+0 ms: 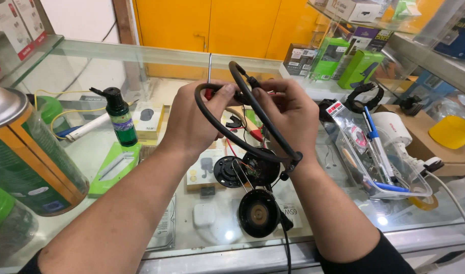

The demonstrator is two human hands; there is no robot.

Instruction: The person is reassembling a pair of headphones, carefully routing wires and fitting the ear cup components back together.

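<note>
My left hand (192, 119) and my right hand (288, 114) are raised over a glass counter (90, 61), both gripping a black headphone headband (252, 109) that curves between them. A screwdriver with a red handle and thin metal shaft (209, 68) sticks up from my left hand. Two opened black earcups hang below the band: one (245, 170) shows thin red wires and a small circuit, the other (259, 213) dangles lower, with a black cable running down from it.
A green-and-orange spray can (27, 157) stands at the left, a small green bottle with a black nozzle (119, 116) behind it. A clear plastic tub of tools (379, 152) and a white device (394, 129) sit at the right. Boxed goods line the back shelves.
</note>
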